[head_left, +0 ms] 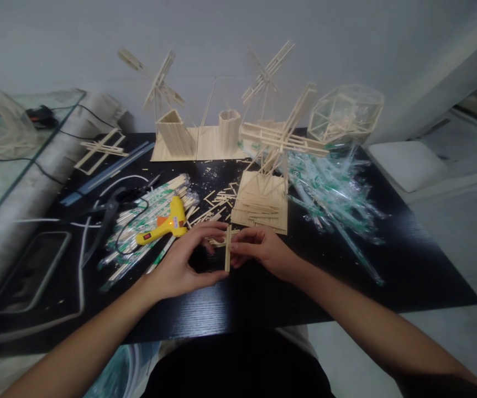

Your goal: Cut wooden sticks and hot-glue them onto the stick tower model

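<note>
My left hand (184,262) and my right hand (258,249) meet over the near middle of the black table (408,265). Between them they hold a short bundle of thin wooden sticks (227,249), standing upright. The left thumb and fingers pinch it from the left, and the right fingers are closed on it from the right. Just behind it lie loose sticks (217,202) and a flat stack of glued sticks (263,204) under a stick windmill model (279,138). A yellow glue gun (166,224) lies just left of my left hand.
Further stick models (197,135) and a wire-like polyhedron (346,116) stand at the back. Empty plastic wrappers (333,193) cover the right side, and packed sticks (147,221) and black scissors (109,213) lie left. A phone (31,271) lies at the near left edge.
</note>
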The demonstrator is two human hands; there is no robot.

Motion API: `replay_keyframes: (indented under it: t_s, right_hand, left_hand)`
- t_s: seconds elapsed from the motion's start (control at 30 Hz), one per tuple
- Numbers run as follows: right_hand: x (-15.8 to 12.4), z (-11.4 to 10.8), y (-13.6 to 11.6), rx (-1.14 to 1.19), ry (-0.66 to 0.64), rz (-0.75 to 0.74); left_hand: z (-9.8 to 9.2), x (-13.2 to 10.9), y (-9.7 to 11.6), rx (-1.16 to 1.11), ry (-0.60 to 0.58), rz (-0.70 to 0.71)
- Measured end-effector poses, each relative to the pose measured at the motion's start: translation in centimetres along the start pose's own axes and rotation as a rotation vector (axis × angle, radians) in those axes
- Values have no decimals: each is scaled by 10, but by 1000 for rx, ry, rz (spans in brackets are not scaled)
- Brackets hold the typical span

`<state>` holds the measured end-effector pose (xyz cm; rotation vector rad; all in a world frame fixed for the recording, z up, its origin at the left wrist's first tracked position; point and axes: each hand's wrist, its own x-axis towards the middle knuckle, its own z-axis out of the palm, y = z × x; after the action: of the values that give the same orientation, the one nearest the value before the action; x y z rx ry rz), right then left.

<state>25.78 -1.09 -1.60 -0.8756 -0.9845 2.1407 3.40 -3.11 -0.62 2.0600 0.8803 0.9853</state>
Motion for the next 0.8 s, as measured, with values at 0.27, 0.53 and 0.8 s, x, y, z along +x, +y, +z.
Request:
replay_keyframes:
  t_s: [0.27,0.53,0.8]
  right_hand:
    - [0,0,2,23,-5,14]
    - [0,-2,4,28,-22,21]
    - [0,-4,6,24,-27,26]
  left_hand:
    - [0,0,-2,-20,-7,-17]
    - [0,-2,-3,-52,-12,-29]
    - [2,-3,-3,-60,-9,-29]
